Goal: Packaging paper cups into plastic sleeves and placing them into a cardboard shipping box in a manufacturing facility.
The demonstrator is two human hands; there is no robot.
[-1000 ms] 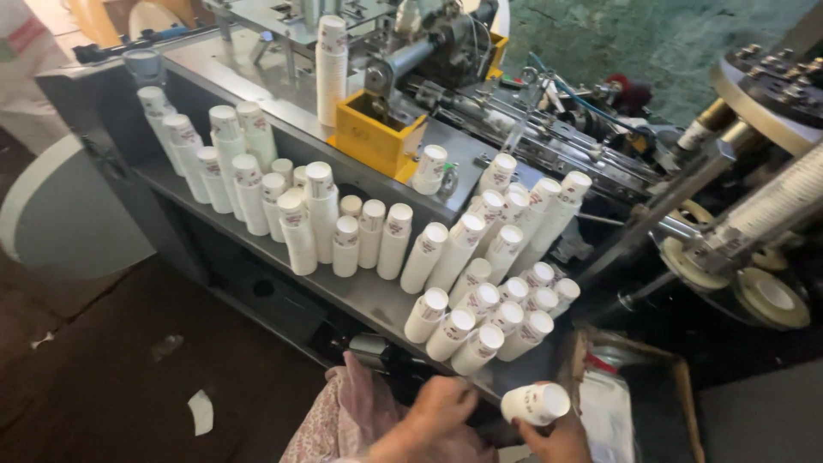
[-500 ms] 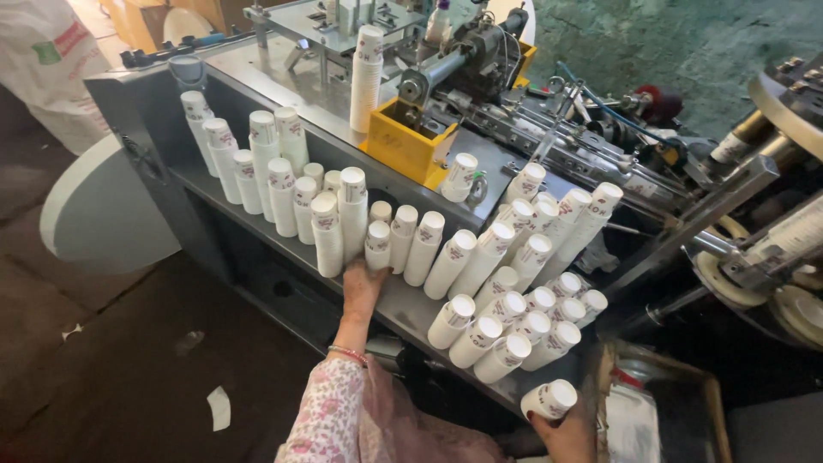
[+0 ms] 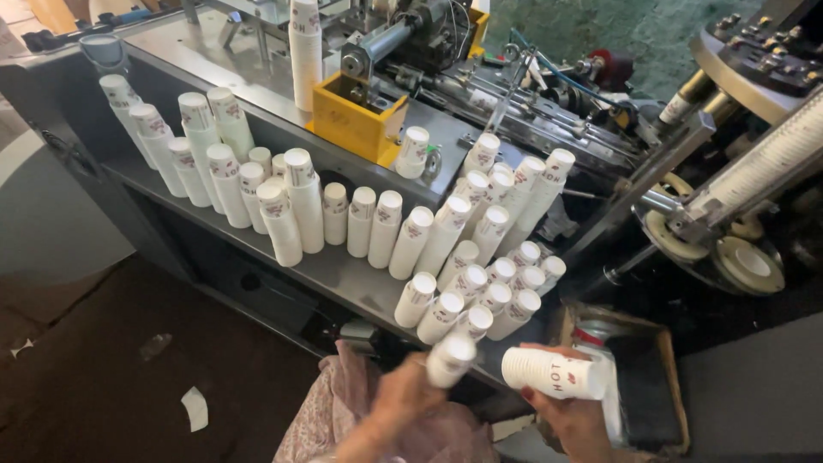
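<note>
Two stacks of white paper cups are in the hands now. The left hand is closed around a short stack of white paper cups, a little blurred, held just in front of the grey metal shelf of the machine. The right hand grips from below a lying stack of white paper cups with red print, near the brown cardboard box at the lower right.

Many stacks already stand or lean on the shelf in rows: upright ones at the left, tilted ones at the right. I judge the collecting is well advanced, because the shelf is nearly full, but the two stacks in the hands are not yet put down anywhere.

Half a second ago the left hand was stretched up to the stacks in the middle of the shelf and held nothing visible; now it is drawn back with a stack. The right-hand stack sits higher in the picture than before.
</note>
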